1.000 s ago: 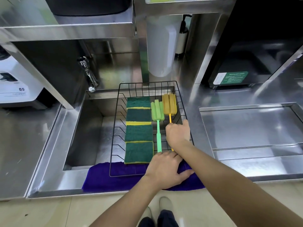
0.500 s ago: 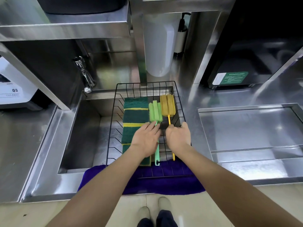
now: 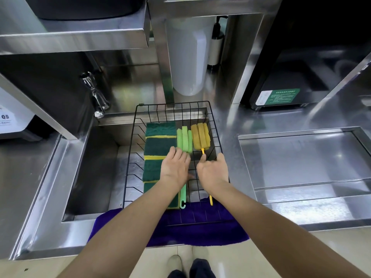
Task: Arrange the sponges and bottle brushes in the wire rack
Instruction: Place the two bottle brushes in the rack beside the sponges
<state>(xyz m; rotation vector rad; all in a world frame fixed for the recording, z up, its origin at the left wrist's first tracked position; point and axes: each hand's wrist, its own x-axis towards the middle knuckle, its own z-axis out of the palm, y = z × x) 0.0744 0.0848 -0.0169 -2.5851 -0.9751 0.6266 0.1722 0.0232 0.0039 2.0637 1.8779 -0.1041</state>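
Wire rack (image 3: 212,117) set across the sink (image 3: 94,167), its near end on a purple cloth (image 3: 200,233) at the worktop (image 3: 301,121) edge. Inside lie four green sponges (image 3: 158,141) in one column along the left, scouring side up, and two bottle brushes to their right: the green brush (image 3: 184,139) and the yellow brush (image 3: 200,137), heads away from the person, handles toward them, so they lie parallel. The left hand (image 3: 174,167) lies over the green handle, apparently closed on it, though the fingers are hidden. The right hand (image 3: 212,171) pinches the yellow handle, probably to straighten it. Arrangement appears nearly complete.
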